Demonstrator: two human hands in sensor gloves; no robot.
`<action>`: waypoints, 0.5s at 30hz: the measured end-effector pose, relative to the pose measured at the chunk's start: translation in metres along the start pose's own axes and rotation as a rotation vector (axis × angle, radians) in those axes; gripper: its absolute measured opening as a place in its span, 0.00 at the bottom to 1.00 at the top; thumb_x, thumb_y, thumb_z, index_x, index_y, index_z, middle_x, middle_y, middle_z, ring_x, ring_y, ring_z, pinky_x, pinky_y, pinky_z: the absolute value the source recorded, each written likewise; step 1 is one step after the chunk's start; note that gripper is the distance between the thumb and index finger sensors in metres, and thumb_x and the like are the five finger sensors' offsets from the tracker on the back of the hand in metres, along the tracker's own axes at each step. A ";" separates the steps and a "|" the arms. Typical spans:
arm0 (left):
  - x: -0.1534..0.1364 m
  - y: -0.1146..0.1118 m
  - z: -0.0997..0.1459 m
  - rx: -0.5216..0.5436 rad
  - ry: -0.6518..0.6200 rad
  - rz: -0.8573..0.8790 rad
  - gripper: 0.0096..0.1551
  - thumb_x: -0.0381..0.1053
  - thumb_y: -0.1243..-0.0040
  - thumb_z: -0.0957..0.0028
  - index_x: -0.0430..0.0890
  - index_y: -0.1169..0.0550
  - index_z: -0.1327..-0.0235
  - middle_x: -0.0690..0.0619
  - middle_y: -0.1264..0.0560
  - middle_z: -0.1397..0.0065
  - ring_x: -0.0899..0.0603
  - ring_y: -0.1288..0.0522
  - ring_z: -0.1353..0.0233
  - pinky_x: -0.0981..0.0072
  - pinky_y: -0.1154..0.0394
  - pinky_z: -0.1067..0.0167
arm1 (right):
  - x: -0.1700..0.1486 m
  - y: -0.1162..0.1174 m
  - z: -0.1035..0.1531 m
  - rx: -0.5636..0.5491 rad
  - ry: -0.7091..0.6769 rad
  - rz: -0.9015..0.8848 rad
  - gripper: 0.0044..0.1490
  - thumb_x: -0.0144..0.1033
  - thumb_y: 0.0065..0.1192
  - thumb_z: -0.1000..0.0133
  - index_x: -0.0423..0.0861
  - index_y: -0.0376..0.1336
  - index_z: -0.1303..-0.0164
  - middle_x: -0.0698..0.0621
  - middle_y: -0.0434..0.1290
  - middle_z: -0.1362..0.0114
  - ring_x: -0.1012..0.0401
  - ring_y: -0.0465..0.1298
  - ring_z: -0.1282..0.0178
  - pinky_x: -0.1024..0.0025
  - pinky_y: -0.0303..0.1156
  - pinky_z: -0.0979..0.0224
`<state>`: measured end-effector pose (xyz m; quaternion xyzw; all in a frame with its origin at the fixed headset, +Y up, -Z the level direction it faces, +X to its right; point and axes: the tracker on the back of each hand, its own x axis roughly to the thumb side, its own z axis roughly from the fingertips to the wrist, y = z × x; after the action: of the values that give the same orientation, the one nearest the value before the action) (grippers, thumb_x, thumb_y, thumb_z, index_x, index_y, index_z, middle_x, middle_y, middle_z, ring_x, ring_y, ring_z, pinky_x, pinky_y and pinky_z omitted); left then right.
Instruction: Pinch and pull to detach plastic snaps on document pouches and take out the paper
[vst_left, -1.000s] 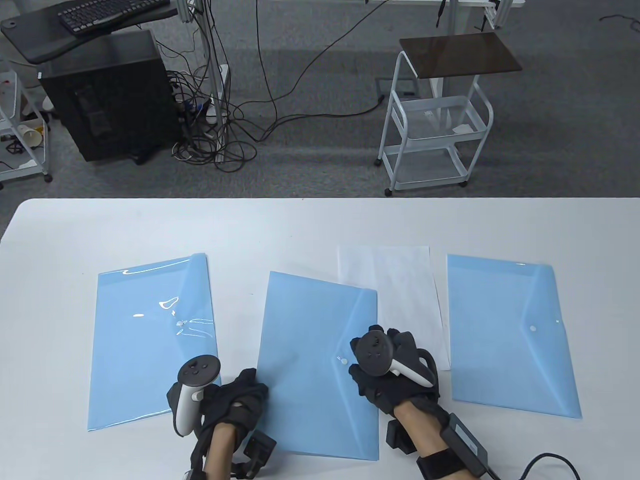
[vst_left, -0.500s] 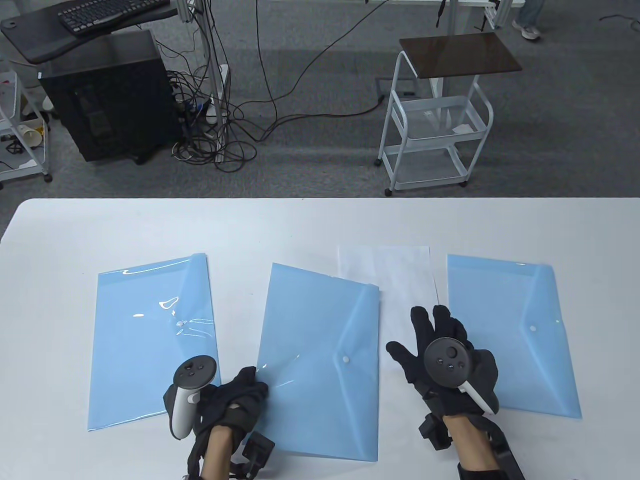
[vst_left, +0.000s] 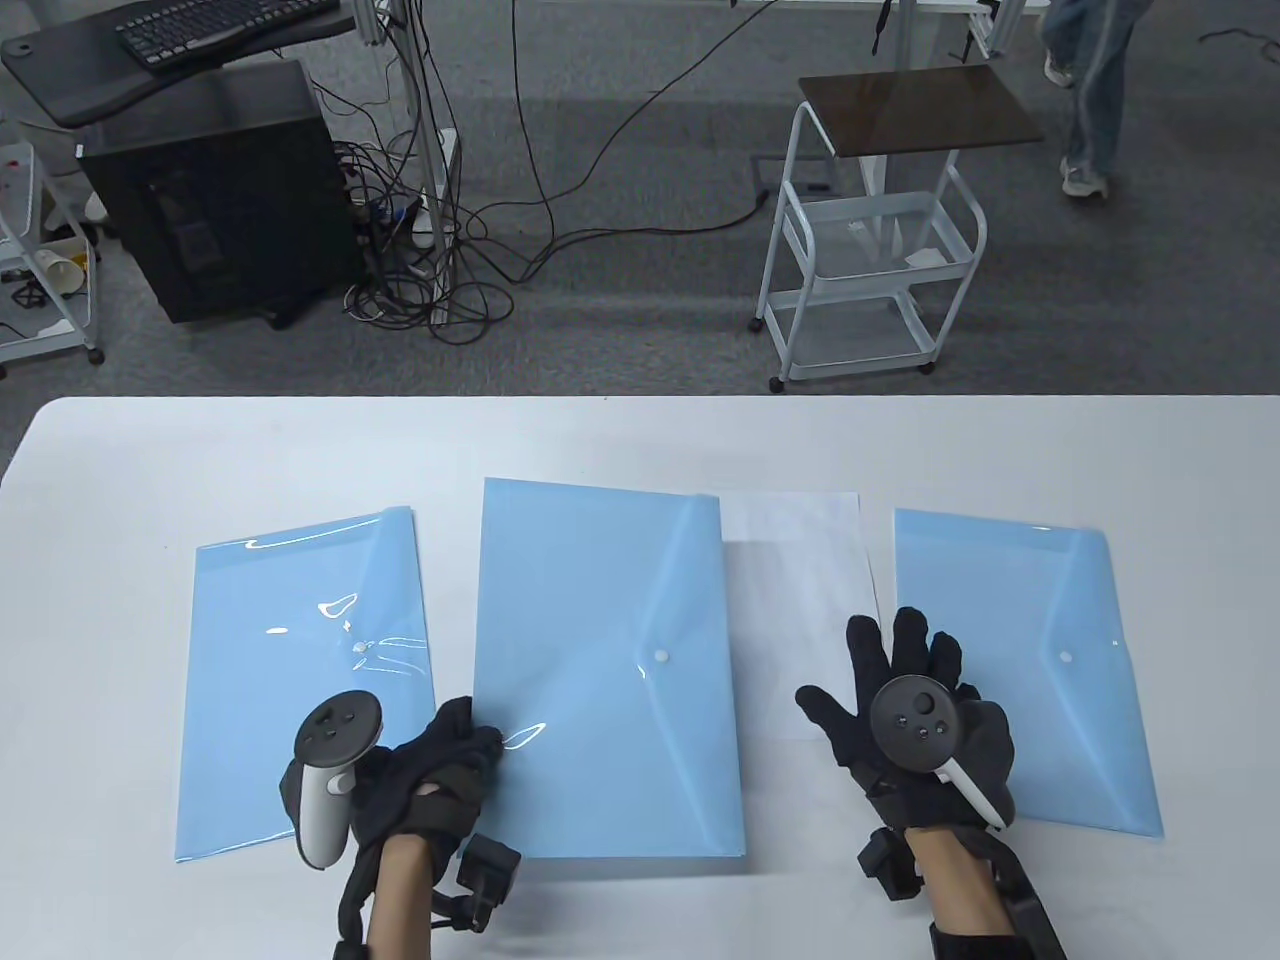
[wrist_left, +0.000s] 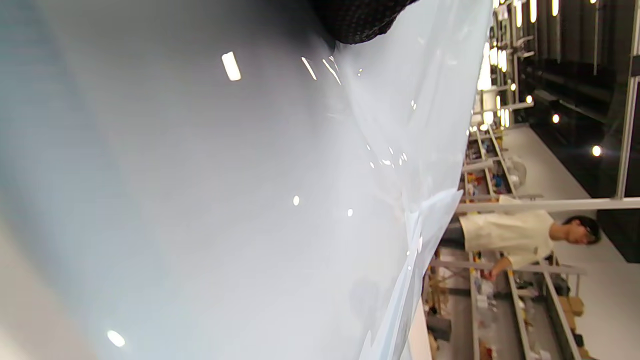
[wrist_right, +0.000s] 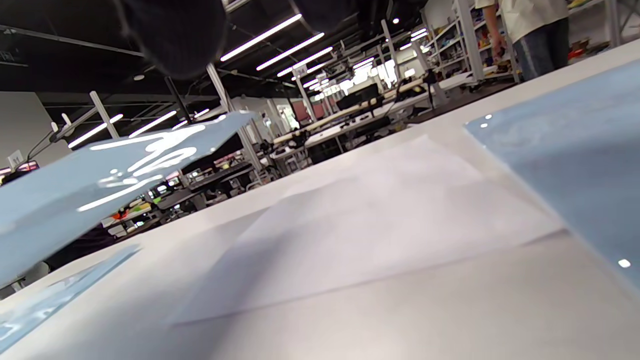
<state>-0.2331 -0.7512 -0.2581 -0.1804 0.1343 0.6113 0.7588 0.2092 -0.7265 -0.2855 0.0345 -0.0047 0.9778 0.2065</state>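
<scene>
Three blue document pouches lie in the table view: a left pouch (vst_left: 300, 690), a middle pouch (vst_left: 610, 670) with its white snap (vst_left: 660, 656) closed, and a right pouch (vst_left: 1020, 670) with its snap (vst_left: 1065, 657) closed. A white paper (vst_left: 800, 620) lies between the middle and right pouches, partly under the middle one. My left hand (vst_left: 478, 742) grips the middle pouch at its lower left edge. In the right wrist view that pouch (wrist_right: 100, 175) is raised off the table. My right hand (vst_left: 885, 665) is spread flat over the paper's near right corner, holding nothing.
The white table (vst_left: 640, 440) stretches beyond the pouches. On the floor behind stand a white cart (vst_left: 870, 260), a black computer case (vst_left: 210, 190) with tangled cables, and a person's legs (vst_left: 1090, 90) at the far right.
The right hand left the middle pouch's snap, moved right over the paper and spread its fingers. The left hand pulled the middle pouch left and away, straightening it. A person walked in behind.
</scene>
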 end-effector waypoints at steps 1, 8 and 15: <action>0.005 0.005 -0.002 0.017 -0.002 -0.008 0.25 0.41 0.48 0.40 0.44 0.33 0.29 0.47 0.20 0.39 0.42 0.14 0.53 0.57 0.16 0.55 | 0.000 0.000 0.000 0.002 0.000 0.002 0.57 0.67 0.53 0.40 0.44 0.44 0.10 0.25 0.39 0.09 0.20 0.42 0.19 0.12 0.46 0.34; 0.027 0.034 -0.022 0.116 0.034 -0.076 0.25 0.42 0.47 0.40 0.45 0.32 0.29 0.47 0.19 0.39 0.43 0.14 0.54 0.58 0.16 0.57 | -0.003 0.000 0.002 0.015 0.009 0.022 0.56 0.67 0.53 0.40 0.43 0.45 0.10 0.25 0.39 0.09 0.20 0.42 0.19 0.12 0.46 0.34; 0.029 0.050 -0.050 0.148 0.071 -0.086 0.25 0.42 0.46 0.40 0.46 0.31 0.28 0.48 0.19 0.40 0.43 0.14 0.54 0.58 0.16 0.57 | -0.009 0.003 0.001 0.030 0.029 0.017 0.56 0.66 0.53 0.40 0.43 0.46 0.11 0.25 0.39 0.09 0.20 0.42 0.20 0.12 0.45 0.34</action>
<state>-0.2749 -0.7384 -0.3212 -0.1508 0.1980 0.5598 0.7904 0.2166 -0.7332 -0.2856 0.0236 0.0127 0.9799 0.1978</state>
